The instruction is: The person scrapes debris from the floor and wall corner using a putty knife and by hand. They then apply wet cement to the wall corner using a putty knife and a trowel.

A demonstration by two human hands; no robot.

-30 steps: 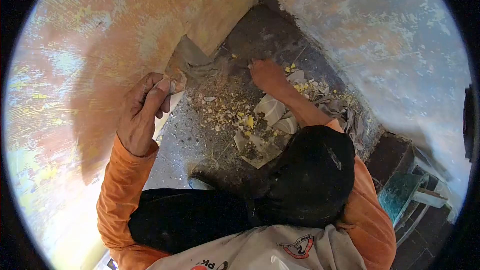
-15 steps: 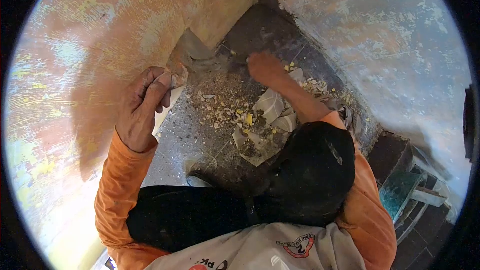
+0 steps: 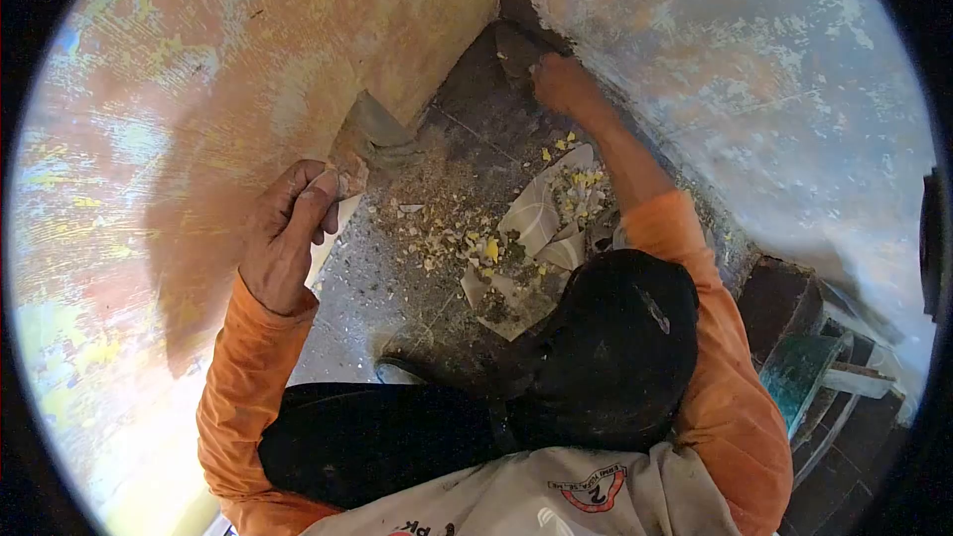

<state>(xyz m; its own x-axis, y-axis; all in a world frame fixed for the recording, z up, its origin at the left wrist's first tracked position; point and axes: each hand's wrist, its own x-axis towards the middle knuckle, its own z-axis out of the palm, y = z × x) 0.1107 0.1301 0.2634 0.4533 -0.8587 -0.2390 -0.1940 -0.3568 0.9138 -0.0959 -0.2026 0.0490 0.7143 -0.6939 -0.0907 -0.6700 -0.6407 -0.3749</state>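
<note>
My left hand pinches a bent, dusty grey-brown sheet between thumb and fingers, low beside the left wall. Part of this sheet shows white below my fingers. Deep in the corner, my right hand is closed on a flat grey-brown piece, which reaches past the fingertips to the floor at the foot of the right wall. Crumbs of plaster and yellow paint chips lie scattered on the dark floor between both hands. Torn, pale sheet scraps lie among them, near my right forearm.
The patchy orange-yellow left wall and the pale right wall meet at the corner ahead. My black-clad knee rises beside the debris. A green-and-white item stands at the lower right on dark tiles.
My right hand has moved away from the left-hand sheet, forward and right into the corner. My left hand keeps its hold on the sheet; the view has shifted slightly.
</note>
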